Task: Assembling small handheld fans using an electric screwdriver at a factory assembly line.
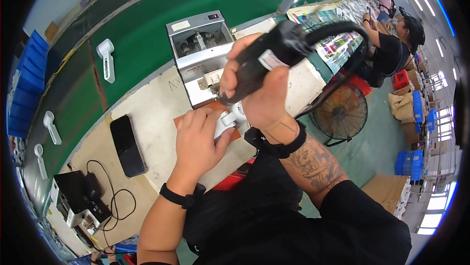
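Observation:
A thick black electric screwdriver [255, 64] is gripped in my right hand [269, 96], its cable curving away to the right. The tool tilts down toward a white plastic part [223, 124] with a round end, which my left hand [198, 140] pinches and steadies over an orange mat [236, 135]. My right hand hides some of that part. Whether the screwdriver's tip touches it, I cannot tell. Just beyond both hands stands a grey screw feeder [203, 59] with an open top.
A phone [128, 145] lies on the worktable left of my hands, near a black device [81, 199] with a looped cable. White round-headed parts [106, 62] rest on the green conveyor [142, 30]. At right are a floor fan [340, 112] and a co-worker [391, 45].

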A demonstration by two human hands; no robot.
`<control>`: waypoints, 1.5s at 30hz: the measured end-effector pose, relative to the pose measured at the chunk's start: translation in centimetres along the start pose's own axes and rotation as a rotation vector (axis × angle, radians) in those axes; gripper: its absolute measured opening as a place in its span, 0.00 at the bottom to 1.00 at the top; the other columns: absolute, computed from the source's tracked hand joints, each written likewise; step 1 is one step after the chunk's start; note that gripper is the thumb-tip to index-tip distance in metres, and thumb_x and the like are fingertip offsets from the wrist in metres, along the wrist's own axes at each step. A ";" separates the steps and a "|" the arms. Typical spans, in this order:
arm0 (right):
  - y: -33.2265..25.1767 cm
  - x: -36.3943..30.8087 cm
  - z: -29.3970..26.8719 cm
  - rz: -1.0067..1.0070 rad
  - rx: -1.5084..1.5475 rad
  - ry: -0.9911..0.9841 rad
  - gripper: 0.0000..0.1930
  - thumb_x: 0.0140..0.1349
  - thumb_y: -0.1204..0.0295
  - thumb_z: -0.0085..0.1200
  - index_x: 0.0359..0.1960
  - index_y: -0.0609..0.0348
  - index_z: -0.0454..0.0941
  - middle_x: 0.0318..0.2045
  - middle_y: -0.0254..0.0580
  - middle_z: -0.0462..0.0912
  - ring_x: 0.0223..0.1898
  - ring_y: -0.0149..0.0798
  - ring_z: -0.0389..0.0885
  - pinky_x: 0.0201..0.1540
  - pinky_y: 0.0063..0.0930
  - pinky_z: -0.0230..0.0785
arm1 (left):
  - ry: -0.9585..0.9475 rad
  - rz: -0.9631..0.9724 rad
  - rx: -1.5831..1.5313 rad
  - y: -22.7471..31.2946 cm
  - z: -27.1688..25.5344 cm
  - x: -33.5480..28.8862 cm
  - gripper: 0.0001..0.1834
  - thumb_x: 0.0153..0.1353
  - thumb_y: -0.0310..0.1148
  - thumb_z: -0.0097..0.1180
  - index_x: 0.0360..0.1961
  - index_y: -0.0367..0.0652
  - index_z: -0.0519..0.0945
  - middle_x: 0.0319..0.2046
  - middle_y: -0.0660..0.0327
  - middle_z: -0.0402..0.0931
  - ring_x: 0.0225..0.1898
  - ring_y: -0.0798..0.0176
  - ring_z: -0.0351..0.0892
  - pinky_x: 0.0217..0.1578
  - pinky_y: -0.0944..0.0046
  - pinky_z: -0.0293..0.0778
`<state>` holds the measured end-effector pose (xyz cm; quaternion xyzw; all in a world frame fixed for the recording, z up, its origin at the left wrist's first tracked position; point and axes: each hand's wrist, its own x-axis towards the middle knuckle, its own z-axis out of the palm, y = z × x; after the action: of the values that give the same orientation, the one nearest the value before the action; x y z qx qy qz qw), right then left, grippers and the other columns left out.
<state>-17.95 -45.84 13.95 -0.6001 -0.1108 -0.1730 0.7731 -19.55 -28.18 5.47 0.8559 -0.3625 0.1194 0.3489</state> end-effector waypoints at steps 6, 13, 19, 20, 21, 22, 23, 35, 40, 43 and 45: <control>0.3 1.1 0.5 -0.122 -0.011 0.043 0.53 0.58 0.14 0.53 0.53 0.60 0.71 0.28 0.39 0.78 0.28 0.33 0.79 0.34 0.30 0.75 | 0.012 -0.001 0.004 0.1 0.2 0.0 0.24 0.59 0.36 0.74 0.55 0.39 0.85 0.50 0.56 0.84 0.50 0.47 0.80 0.52 0.49 0.72; 0.5 0.8 0.8 -0.100 -0.017 0.040 0.52 0.56 0.17 0.60 0.51 0.62 0.72 0.27 0.39 0.78 0.27 0.33 0.78 0.33 0.28 0.75 | 0.001 0.003 -0.004 0.2 0.0 0.0 0.24 0.59 0.35 0.74 0.55 0.38 0.85 0.50 0.56 0.84 0.50 0.46 0.81 0.52 0.48 0.73; -1.5 -1.1 -0.3 -0.020 -0.068 0.023 0.55 0.60 0.14 0.50 0.53 0.65 0.72 0.26 0.39 0.79 0.26 0.32 0.77 0.34 0.29 0.73 | -0.022 -0.021 -0.006 0.3 0.1 -0.1 0.24 0.59 0.36 0.74 0.55 0.39 0.85 0.50 0.55 0.84 0.50 0.46 0.81 0.52 0.48 0.74; -1.8 -1.6 -0.5 -0.016 -0.073 0.029 0.55 0.60 0.14 0.50 0.53 0.65 0.72 0.26 0.39 0.79 0.26 0.32 0.77 0.34 0.29 0.73 | -0.010 -0.016 -0.002 0.3 0.1 0.0 0.24 0.59 0.36 0.74 0.56 0.39 0.86 0.49 0.55 0.83 0.50 0.46 0.81 0.52 0.48 0.73; -2.1 -2.1 -0.8 -0.009 -0.080 0.029 0.55 0.61 0.14 0.49 0.53 0.65 0.72 0.26 0.39 0.79 0.26 0.32 0.77 0.34 0.29 0.73 | 0.002 -0.011 0.002 0.3 0.2 0.0 0.25 0.58 0.36 0.74 0.56 0.39 0.86 0.49 0.55 0.83 0.50 0.46 0.81 0.52 0.48 0.73; -2.5 -2.3 -1.1 -0.005 -0.085 0.027 0.55 0.61 0.14 0.49 0.53 0.66 0.72 0.26 0.39 0.79 0.26 0.32 0.77 0.34 0.28 0.72 | 0.001 -0.008 -0.001 0.3 0.2 0.0 0.25 0.58 0.36 0.74 0.56 0.39 0.86 0.49 0.55 0.83 0.50 0.46 0.81 0.52 0.48 0.73; -3.1 -2.6 -1.2 0.001 -0.080 0.011 0.55 0.61 0.14 0.49 0.53 0.66 0.71 0.26 0.39 0.79 0.27 0.32 0.77 0.35 0.29 0.72 | 0.004 -0.010 0.004 0.4 0.3 0.0 0.25 0.58 0.36 0.75 0.56 0.40 0.86 0.48 0.56 0.83 0.50 0.47 0.81 0.52 0.48 0.73; -1.0 -4.1 -1.9 0.029 0.174 0.017 0.45 0.65 0.29 0.66 0.55 0.66 0.77 0.29 0.36 0.81 0.30 0.26 0.77 0.35 0.23 0.71 | -0.001 -0.017 -0.001 0.4 0.6 -0.2 0.23 0.58 0.35 0.75 0.55 0.41 0.86 0.47 0.56 0.82 0.49 0.47 0.80 0.52 0.49 0.72; -1.6 -4.1 -1.4 0.090 -0.005 0.014 0.53 0.58 0.17 0.56 0.53 0.62 0.71 0.26 0.35 0.78 0.27 0.29 0.77 0.34 0.25 0.72 | 0.014 0.005 -0.005 0.7 0.4 0.5 0.23 0.58 0.34 0.74 0.54 0.40 0.86 0.48 0.56 0.82 0.49 0.46 0.80 0.52 0.48 0.72; 1.4 -5.9 -3.8 0.006 0.143 -0.042 0.38 0.66 0.47 0.74 0.61 0.67 0.74 0.41 0.34 0.82 0.36 0.24 0.77 0.38 0.23 0.72 | -0.001 0.042 -0.020 1.7 0.6 1.5 0.21 0.61 0.36 0.70 0.54 0.40 0.85 0.49 0.53 0.82 0.50 0.42 0.79 0.52 0.46 0.72; 2.0 -6.4 -4.2 -0.005 0.024 -0.093 0.37 0.67 0.57 0.75 0.67 0.69 0.72 0.51 0.37 0.83 0.47 0.28 0.80 0.51 0.29 0.78 | -0.003 0.082 -0.021 1.1 0.8 1.2 0.18 0.65 0.41 0.68 0.49 0.41 0.84 0.48 0.50 0.82 0.50 0.39 0.79 0.52 0.44 0.71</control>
<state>-23.15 -48.60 8.70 -0.5978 -0.1501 -0.1456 0.7739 -19.49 -29.89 5.98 0.8367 -0.3993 0.1286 0.3522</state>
